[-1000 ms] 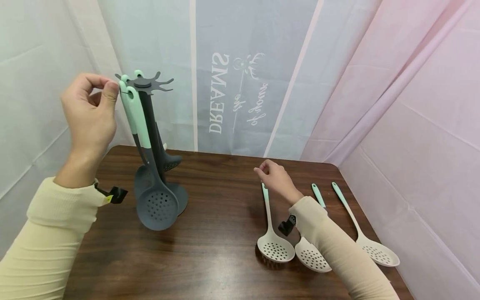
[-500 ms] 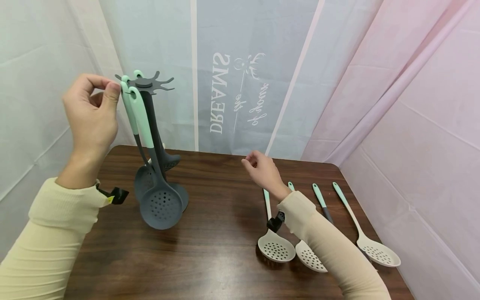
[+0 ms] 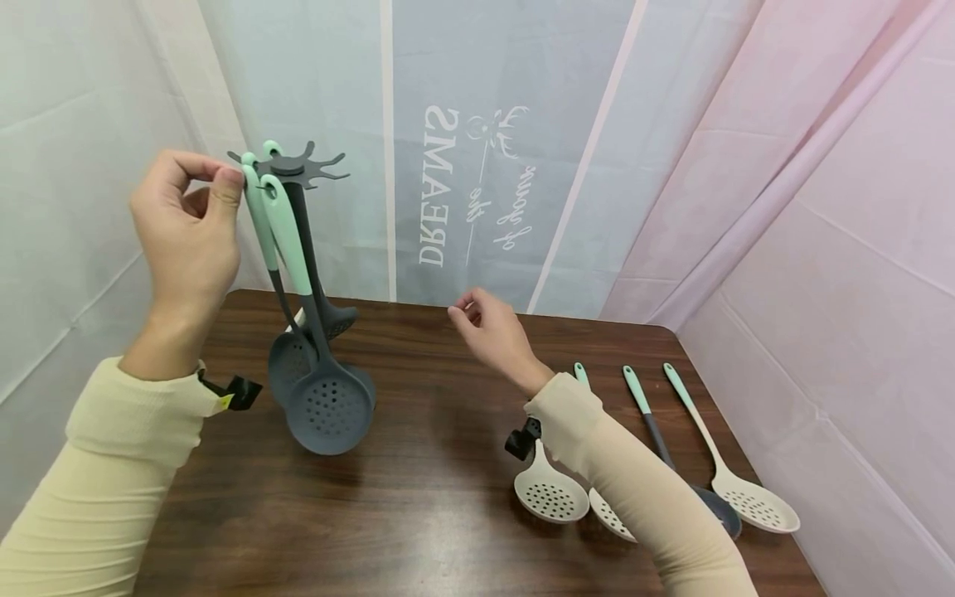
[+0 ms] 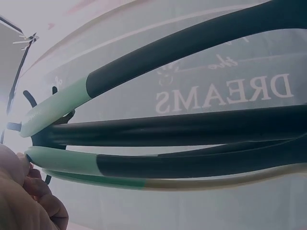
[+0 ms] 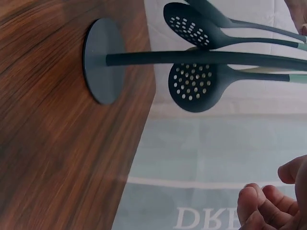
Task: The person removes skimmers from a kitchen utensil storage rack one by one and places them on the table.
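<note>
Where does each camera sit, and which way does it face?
Head: on the head, facing forward and down at the table; left hand, right hand and sleeves show.
Left wrist: on that wrist, facing across the utensil handles on the rack; left hand at lower left.
Right wrist: on that wrist, facing the rack's base and perforated heads; right hand at lower right, left partly at upper right.
Both wrist views show the rack and backdrop lettering.
</note>
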Tool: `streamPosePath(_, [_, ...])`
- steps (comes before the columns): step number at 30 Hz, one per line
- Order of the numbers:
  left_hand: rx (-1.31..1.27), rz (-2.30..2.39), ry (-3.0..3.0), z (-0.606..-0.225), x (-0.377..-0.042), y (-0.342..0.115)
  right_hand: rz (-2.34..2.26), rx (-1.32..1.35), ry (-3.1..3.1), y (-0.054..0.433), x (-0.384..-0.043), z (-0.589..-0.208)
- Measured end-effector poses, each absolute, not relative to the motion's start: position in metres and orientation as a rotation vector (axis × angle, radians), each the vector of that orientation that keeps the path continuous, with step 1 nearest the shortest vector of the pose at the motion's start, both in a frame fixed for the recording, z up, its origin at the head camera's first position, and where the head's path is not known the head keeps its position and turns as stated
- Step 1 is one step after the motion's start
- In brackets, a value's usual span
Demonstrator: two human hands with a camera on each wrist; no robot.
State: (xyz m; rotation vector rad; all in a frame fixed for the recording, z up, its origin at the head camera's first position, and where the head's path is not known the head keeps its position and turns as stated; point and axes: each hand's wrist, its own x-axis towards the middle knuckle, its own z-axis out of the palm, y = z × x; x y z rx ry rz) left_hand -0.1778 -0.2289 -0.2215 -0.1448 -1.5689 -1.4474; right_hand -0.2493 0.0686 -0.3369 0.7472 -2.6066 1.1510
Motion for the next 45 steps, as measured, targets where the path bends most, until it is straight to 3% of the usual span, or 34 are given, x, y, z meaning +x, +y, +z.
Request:
streamPosePath(23, [-0.187, -1.319, -1.567, -0.226, -0.175, -0.222, 1.353, 0.946, -2.565, 0.024, -0.232, -0.324])
streamPosePath(35, [-0.229, -1.519, -1.445, -0.225, -0.175, -0.223, 1.205, 1.139, -2.593, -0.004, -0.218, -0.306])
streamPosePath(45, [-0.291, -1.589, -1.349, -0.228, -0.181, -0.227, 1.101, 1.24, -2.601, -0.018, -0.213, -0.312])
